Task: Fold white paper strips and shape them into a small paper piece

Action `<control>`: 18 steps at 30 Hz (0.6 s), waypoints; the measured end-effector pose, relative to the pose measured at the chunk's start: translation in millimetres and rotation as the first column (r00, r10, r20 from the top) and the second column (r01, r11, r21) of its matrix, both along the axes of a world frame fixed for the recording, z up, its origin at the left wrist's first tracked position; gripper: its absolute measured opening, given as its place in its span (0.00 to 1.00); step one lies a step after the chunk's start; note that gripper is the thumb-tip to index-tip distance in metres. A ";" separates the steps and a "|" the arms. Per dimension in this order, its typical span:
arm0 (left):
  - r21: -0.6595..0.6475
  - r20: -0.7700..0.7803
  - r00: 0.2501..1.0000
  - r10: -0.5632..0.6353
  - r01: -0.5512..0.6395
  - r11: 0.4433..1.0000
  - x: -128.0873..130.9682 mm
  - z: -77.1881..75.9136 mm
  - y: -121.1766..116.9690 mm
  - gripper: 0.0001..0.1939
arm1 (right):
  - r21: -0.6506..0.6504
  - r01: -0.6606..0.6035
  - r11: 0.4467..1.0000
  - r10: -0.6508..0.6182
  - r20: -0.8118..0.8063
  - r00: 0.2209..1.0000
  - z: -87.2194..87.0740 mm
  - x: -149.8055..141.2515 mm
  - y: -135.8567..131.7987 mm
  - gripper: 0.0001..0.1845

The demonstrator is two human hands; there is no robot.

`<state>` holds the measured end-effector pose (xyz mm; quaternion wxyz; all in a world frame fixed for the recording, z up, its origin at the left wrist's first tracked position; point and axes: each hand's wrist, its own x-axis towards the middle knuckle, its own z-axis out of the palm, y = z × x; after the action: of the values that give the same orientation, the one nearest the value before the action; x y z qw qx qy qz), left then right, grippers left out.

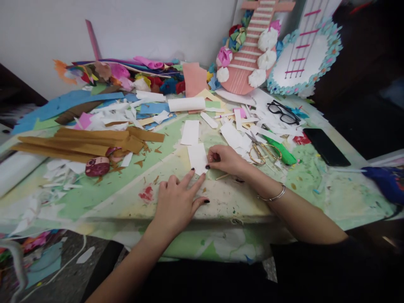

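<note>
A small white piece of paper (pixel 197 157) lies on the table in front of me. My left hand (pixel 177 194) rests palm down with its fingers spread, two fingertips on the paper's near edge. My right hand (pixel 224 160) is at the paper's right edge, fingers curled and thumb closed in a pinch near the lower right corner. Just beyond lies a second white paper rectangle (pixel 190 132), its near edge against the first. Gold-handled scissors (pixel 257 152) lie to the right of my right hand, beside a bright green object (pixel 280 148).
Brown crepe paper strips (pixel 82 143) and a dark red patterned object (pixel 97 166) lie left. A white paper roll (pixel 186 104) and scraps fill the back. Black glasses (pixel 283 112) and a phone (pixel 326 146) lie right. Decorated paper instruments (pixel 241 75) lean on the wall.
</note>
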<state>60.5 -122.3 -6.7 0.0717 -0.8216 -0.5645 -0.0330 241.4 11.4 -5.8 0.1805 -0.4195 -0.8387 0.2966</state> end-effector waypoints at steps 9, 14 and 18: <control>-0.029 -0.004 1.000 -0.003 0.003 1.000 1.2 5.1 0.1 0.26 | 0.011 0.007 1.000 -0.007 0.040 0.999 3.4 -4.4 13.7 0.12; -0.015 -0.004 1.000 0.010 -0.010 1.000 2.9 7.3 -2.4 0.28 | 0.113 0.055 0.992 -0.062 0.058 0.996 11.2 -31.8 38.9 0.12; -0.014 -0.002 1.000 0.023 -0.023 1.000 4.8 6.9 -4.6 0.29 | 0.093 0.029 0.995 -0.037 0.089 0.995 9.7 -53.0 52.6 0.14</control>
<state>65.2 -126.8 0.2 0.0668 -0.8156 -0.5741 -0.0276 188.4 63.9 3.9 0.1664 -0.4376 -0.8517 0.2353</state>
